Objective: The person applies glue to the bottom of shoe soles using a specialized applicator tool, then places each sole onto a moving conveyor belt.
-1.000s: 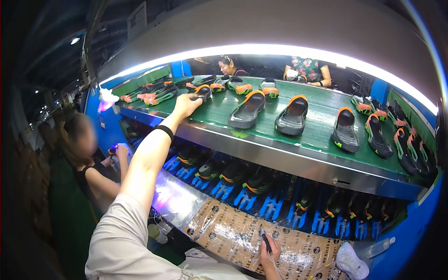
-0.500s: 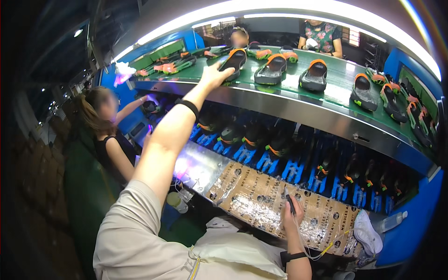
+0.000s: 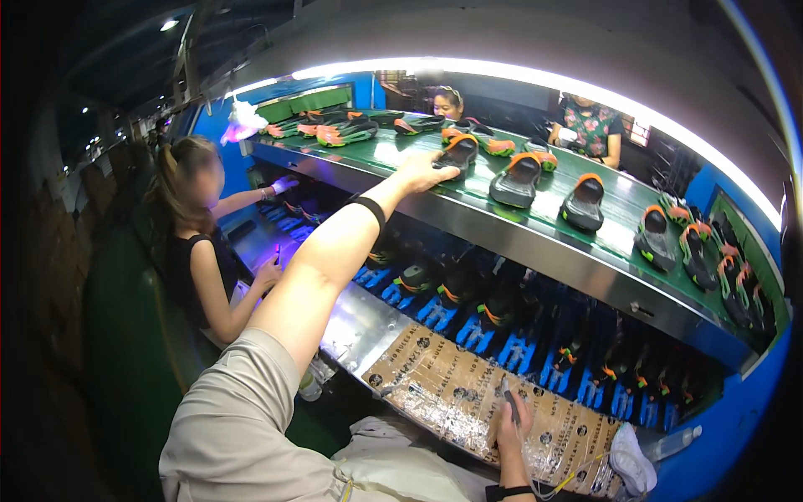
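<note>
My left hand [image 3: 421, 172] reaches up to the green conveyor belt, its fingers and thumb closed around a black shoe sole [image 3: 459, 159] with an orange end. To the right on the belt stand more dark soles, among them one sole [image 3: 515, 181] and another sole [image 3: 583, 203]. Low at the centre, my right hand [image 3: 514, 424] is closed around a slim dark pen-like tool [image 3: 510, 402] with a pale tip. A thin tube trails from that hand past my wrist. The tool is over the cardboard-covered bench [image 3: 452, 381].
Below the belt, blue racks [image 3: 477, 333] hold dark shoe uppers. A white shoe [image 3: 632, 460] and a clear bottle [image 3: 673, 442] are at the bench's right end. One co-worker [image 3: 201, 243] works at my left; two people are beyond the belt. The belt's metal edge [image 3: 535, 230] runs across.
My view has shifted, so the belt sits lower and farther right in the picture. My left hand stays on a sole at the belt, and the right still holds the tool.
</note>
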A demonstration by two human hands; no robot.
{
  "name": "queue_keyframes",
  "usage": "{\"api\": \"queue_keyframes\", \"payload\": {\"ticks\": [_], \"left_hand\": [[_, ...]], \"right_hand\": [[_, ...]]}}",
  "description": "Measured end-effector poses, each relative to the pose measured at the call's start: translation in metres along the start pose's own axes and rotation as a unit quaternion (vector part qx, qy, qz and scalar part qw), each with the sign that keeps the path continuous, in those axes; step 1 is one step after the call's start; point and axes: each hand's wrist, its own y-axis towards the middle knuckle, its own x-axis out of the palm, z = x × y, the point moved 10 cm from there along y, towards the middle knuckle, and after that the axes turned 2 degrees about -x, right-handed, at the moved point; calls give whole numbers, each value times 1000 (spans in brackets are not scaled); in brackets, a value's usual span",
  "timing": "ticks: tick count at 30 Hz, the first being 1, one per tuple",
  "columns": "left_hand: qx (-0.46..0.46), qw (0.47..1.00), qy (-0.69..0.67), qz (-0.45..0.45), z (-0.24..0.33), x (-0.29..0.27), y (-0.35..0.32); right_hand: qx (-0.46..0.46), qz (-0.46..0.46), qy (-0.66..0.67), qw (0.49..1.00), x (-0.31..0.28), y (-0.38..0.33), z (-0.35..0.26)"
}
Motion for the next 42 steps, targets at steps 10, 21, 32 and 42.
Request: {"api": "queue_keyframes", "payload": {"ticks": [10, 21, 32, 42], "left_hand": [[-42, 983, 168, 56, -140, -39, 44], [-157, 861, 483, 28, -322, -113, 88], [21, 914, 403, -47, -230, -101, 73], [-212, 959, 158, 100, -246, -131, -3]], "right_hand": [[-37, -1, -39, 999, 9, 2, -3], [84, -66, -60, 992, 9, 2, -8], [80, -63, -67, 993, 13, 3, -14], [6, -16, -35, 999, 15, 4, -27]]}}
